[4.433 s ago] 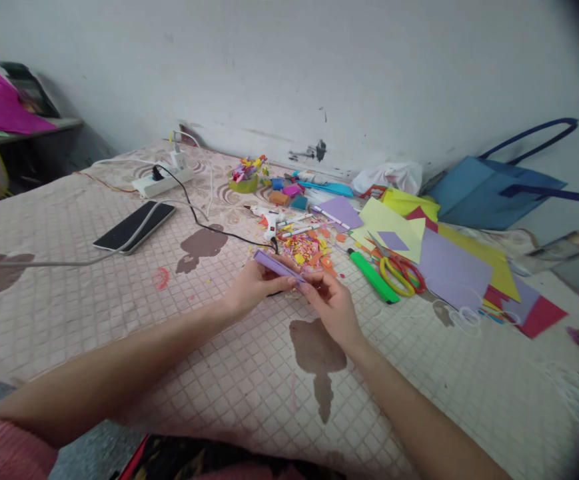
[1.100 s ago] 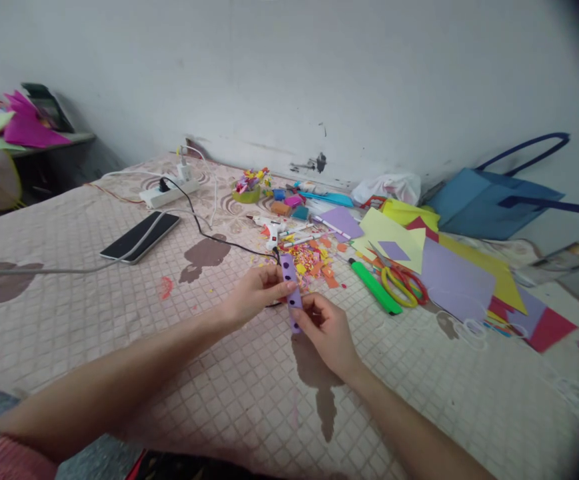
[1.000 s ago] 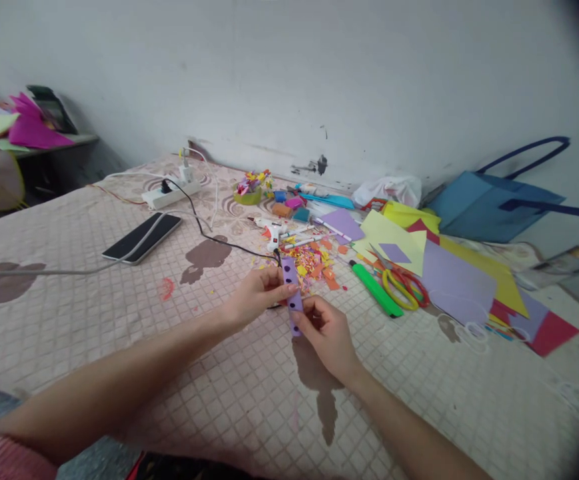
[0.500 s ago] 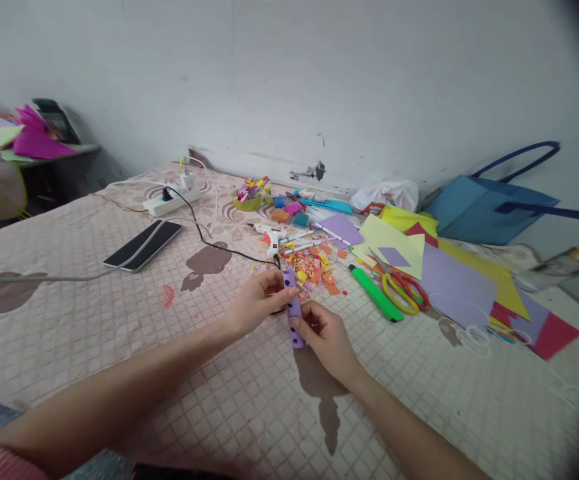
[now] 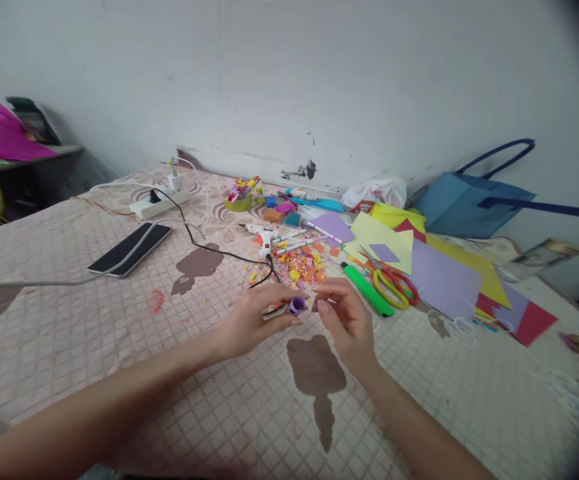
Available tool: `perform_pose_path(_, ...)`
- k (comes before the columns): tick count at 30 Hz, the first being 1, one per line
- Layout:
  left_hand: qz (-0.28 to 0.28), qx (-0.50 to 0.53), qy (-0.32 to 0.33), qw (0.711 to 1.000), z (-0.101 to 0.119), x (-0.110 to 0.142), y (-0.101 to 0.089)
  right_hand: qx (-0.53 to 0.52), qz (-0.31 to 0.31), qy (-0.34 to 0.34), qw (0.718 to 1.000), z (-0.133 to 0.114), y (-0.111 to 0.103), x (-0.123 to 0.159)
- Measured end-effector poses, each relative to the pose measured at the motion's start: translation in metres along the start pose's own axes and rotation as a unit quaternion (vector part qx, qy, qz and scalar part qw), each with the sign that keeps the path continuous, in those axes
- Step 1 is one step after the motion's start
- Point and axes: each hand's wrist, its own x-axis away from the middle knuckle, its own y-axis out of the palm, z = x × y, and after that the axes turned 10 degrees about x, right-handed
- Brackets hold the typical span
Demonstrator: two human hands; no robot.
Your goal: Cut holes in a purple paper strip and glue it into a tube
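Note:
A purple dotted paper strip, curled into a small ring (image 5: 297,306), stands with its open end facing up. My left hand (image 5: 254,320) grips it between thumb and fingertips. Just to its right, my right hand (image 5: 346,323) has curled fingers, with the thumb a little apart from the index finger, and nothing plain to see in them. A small gap separates it from the ring. Behind the hands lie a white glue gun (image 5: 264,240) with a black cord and a heap of coloured paper scraps (image 5: 302,265).
Right of the hands are a green cutter (image 5: 368,289), scissors (image 5: 394,283) and coloured paper sheets (image 5: 444,280). A blue bag (image 5: 474,203) leans at the wall. A phone (image 5: 130,250) and a power strip (image 5: 159,203) are on the left, with cables across the cloth.
The purple strip, earlier held lengthwise in both hands with its dots showing, is now a small ring in my left hand. My right hand has come off it to the right.

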Motion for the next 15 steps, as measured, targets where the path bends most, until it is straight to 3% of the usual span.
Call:
perform_pose_path(5,-0.022,-0.028,0.009,0.999,-0.001,0.001,-0.001,0.085,-0.051,-0.140,0.985,-0.008,-0.004,0.001)
perform_pose_path(15,-0.130,0.049,-0.049,0.989,-0.002,-0.003,0.000,0.181,-0.142,-0.197,0.953,-0.009,-0.019,-0.015)
